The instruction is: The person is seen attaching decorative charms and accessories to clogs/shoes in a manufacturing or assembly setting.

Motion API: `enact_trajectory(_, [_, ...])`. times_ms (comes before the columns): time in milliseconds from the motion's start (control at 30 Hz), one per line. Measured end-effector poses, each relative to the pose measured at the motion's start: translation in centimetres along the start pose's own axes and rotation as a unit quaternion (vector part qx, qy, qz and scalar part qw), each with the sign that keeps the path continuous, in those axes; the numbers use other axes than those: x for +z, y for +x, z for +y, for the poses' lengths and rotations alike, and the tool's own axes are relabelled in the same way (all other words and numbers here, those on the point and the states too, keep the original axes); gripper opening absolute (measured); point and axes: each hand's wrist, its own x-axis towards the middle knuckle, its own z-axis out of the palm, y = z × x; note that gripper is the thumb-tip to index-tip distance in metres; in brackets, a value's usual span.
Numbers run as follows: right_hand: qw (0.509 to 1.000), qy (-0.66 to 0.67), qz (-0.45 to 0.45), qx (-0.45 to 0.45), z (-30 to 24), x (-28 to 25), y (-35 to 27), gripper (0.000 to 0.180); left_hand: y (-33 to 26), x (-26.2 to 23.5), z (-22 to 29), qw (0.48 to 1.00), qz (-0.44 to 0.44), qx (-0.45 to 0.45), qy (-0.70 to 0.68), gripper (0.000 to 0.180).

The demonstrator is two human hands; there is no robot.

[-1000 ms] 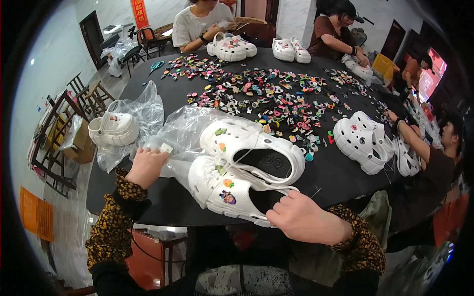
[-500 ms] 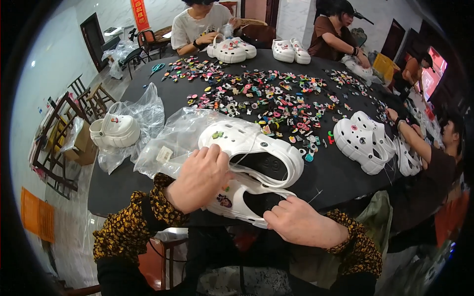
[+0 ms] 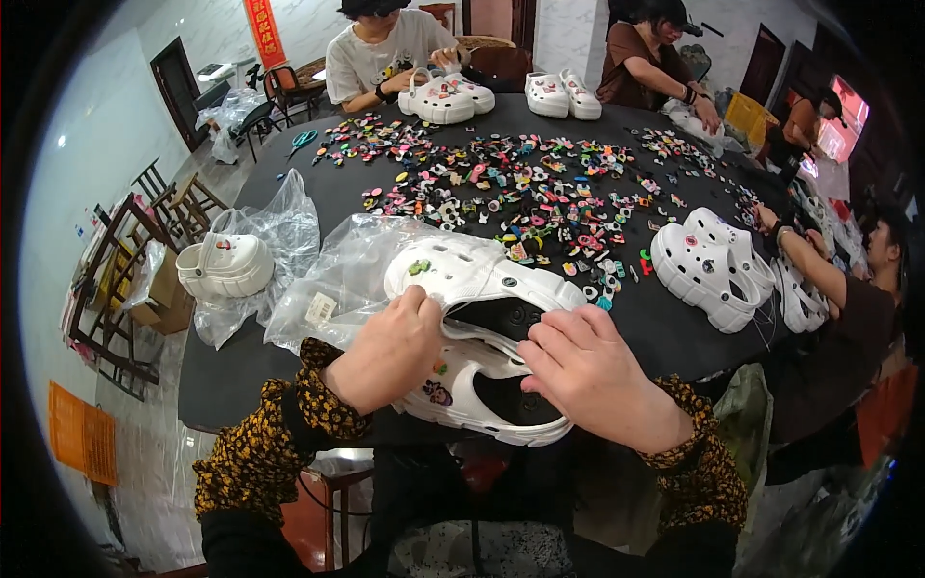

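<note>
Two white clogs lie side by side at the near table edge, openings toward the right. The upper clog point(image 3: 448, 265) bears a green charm near its toe, and the lower clog point(image 3: 464, 397) carries a cartoon-figure charm. My left hand point(image 3: 390, 339) is closed, its fingers pinching at the upper clog's near side; the fingertips are partly hidden. At the heel end, my right hand point(image 3: 602, 378) is closed with bent fingers over the upper clog's heel, covering part of it. A crumpled clear plastic bag point(image 3: 332, 260) lies under and left of the clogs.
Many colourful shoe charms point(image 3: 540, 193) spread over the black table point(image 3: 260, 371). Another white clog point(image 3: 228, 262) rests on plastic at left; decorated clogs point(image 3: 708, 270) stand at right. Scissors point(image 3: 303, 142) lie far left. Other people sit around the far and right sides.
My right hand has moved up from the lower clog's heel to the upper clog's heel. My left hand stays at the clogs' near side. The view has shifted slightly.
</note>
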Motion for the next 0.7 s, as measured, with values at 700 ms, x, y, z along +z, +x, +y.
enact_trajectory(700, [0.989, -0.117, -0.089, -0.027, 0.0, 2.8, -0.8, 0.013, 2.3, 0.6, -3.8, 0.976, 0.077, -0.061, -0.193, 0.015])
